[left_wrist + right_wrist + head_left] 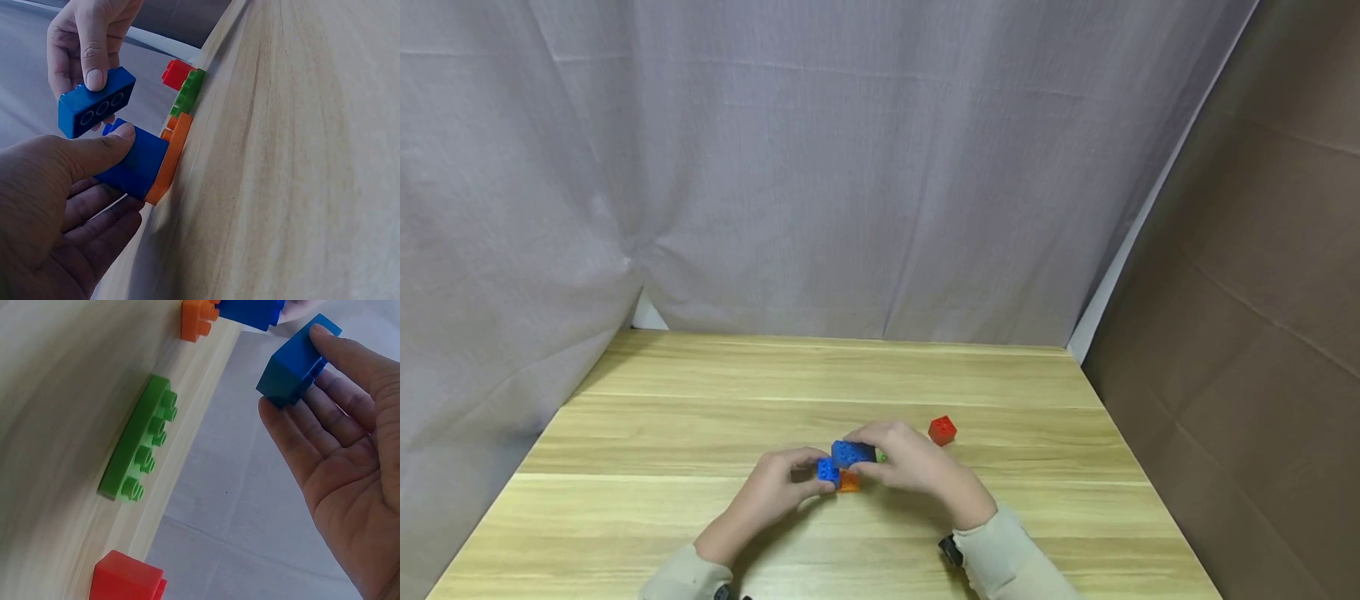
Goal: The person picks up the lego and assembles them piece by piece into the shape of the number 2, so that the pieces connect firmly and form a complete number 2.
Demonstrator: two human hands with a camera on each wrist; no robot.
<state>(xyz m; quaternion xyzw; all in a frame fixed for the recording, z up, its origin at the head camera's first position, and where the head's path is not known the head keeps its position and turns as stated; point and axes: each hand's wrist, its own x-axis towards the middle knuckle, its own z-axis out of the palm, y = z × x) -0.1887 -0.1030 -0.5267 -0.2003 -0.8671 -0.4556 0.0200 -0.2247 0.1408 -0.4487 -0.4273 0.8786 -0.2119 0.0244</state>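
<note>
My left hand [781, 482] pinches a dark blue block [139, 161] between thumb and fingers. That block stands on one end of a flat orange brick [174, 157], whose studs show beside it. Raised above the table, a lighter blue brick [294, 365] is gripped by my right hand [904, 457] with the thumb on one side and fingertips on the other. In the left wrist view its underside, with round sockets, faces the camera. It hangs close by the top of the dark blue block, apart from it in the right wrist view.
A long green brick [136, 442] lies studs up on the wooden table [715, 417], mostly hidden behind my right hand in the head view. Farther right sits a red brick [942, 431]. Grey curtain [820, 183] hangs along the table's back edge, brown cloth [1247, 333] at the right.
</note>
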